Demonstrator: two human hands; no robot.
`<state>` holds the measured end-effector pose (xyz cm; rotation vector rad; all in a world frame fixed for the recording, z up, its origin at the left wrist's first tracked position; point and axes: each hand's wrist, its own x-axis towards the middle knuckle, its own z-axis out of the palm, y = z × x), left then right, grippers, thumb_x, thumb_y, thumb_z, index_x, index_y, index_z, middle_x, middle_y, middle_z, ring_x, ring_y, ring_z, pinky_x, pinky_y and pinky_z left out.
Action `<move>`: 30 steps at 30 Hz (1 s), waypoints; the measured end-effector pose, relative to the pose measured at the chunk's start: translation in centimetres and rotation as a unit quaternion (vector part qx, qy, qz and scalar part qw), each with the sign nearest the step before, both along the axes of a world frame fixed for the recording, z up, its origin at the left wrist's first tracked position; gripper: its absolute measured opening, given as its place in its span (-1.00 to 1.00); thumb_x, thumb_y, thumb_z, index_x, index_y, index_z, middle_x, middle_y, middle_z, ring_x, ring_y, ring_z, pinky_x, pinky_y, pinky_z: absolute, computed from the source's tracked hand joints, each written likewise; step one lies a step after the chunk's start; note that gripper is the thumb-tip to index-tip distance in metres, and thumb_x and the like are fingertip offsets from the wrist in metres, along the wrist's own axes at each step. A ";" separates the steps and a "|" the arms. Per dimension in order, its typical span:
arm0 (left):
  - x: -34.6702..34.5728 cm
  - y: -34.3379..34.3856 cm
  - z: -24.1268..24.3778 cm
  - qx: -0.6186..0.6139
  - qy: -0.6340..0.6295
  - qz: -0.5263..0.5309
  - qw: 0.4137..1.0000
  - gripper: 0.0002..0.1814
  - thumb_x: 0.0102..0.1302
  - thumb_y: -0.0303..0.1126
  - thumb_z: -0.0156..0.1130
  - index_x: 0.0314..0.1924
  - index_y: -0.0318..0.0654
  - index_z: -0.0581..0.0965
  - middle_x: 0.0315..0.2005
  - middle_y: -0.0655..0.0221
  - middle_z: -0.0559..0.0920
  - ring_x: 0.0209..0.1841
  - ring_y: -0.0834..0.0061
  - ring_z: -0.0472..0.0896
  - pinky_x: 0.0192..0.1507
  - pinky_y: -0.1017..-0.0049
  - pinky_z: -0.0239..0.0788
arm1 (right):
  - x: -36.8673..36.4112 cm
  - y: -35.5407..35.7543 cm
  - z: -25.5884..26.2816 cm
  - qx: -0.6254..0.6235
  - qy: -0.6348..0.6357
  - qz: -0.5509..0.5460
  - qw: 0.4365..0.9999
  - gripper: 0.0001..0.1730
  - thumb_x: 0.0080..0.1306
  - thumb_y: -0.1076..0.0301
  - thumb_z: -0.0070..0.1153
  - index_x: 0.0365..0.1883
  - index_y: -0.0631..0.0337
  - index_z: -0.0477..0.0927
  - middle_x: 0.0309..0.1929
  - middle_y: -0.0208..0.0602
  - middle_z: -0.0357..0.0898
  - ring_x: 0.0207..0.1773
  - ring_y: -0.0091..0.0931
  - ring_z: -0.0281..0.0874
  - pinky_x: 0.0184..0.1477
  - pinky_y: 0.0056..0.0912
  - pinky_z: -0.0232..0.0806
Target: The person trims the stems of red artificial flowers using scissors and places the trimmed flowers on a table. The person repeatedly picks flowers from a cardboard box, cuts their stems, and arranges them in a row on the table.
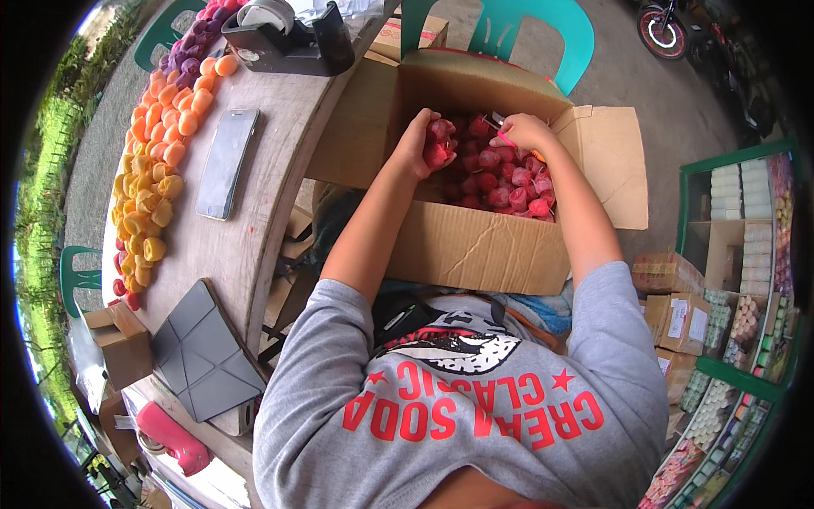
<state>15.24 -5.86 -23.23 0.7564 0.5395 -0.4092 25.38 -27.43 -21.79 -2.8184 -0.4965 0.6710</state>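
Observation:
An open cardboard box (477, 248) stands before me, holding many small red rounded pieces (502, 181) that look wrapped in clear film. Over the box's left side, my left hand (420, 143) is closed around a few red pieces (439, 143). My right hand (524, 135) is above the pieces, near the box's right side. It holds a small tool with a metal tip (498, 118) and a pink part, perhaps scissors or snips; the fingers hide most of it. An orange part shows by the wrist.
To the left, a long table (280, 146) bears orange pieces (170, 118), yellow pieces (143, 197), a phone (227, 164), a tape dispenser (289, 44) and a folded grey cover (206, 350). A green chair (540, 25) stands beyond the box; a green-framed display case (738, 368) is at right.

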 end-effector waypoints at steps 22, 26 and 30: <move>-1.7 -0.2 1.8 -0.219 -0.284 -0.184 0.915 -0.33 0.22 -0.12 0.13 0.31 -0.12 0.24 -0.13 0.17 0.54 -0.22 0.29 0.60 -0.63 0.43 0.50 | -10.6 0.0 2.4 0.666 0.364 -0.037 0.650 -0.54 0.29 -0.07 0.15 -0.21 0.21 0.55 -0.62 -0.64 0.32 -0.61 -0.78 0.17 -0.53 -0.67 -0.04; -1.8 -0.6 2.1 -0.213 -0.275 -0.194 0.917 -0.33 0.20 -0.15 0.15 0.30 -0.12 0.24 -0.17 0.14 0.54 -0.28 0.33 0.59 -0.66 0.45 0.50 | -10.3 -1.1 0.9 0.650 0.363 -0.026 0.668 -0.45 0.28 -0.08 0.15 -0.06 0.26 0.46 -0.35 -0.50 0.44 -0.60 -0.75 0.22 -0.51 -0.70 0.05; -1.6 -0.2 2.2 -0.199 -0.275 -0.268 0.902 -0.43 0.24 -0.20 0.13 0.23 -0.16 0.29 -0.19 0.13 0.54 -0.35 0.43 0.59 -0.58 0.50 0.54 | -10.3 -1.3 0.1 0.649 0.374 -0.026 0.662 -0.39 0.27 -0.12 0.13 -0.04 0.30 0.45 -0.24 -0.42 0.49 -0.58 -0.69 0.27 -0.50 -0.70 0.12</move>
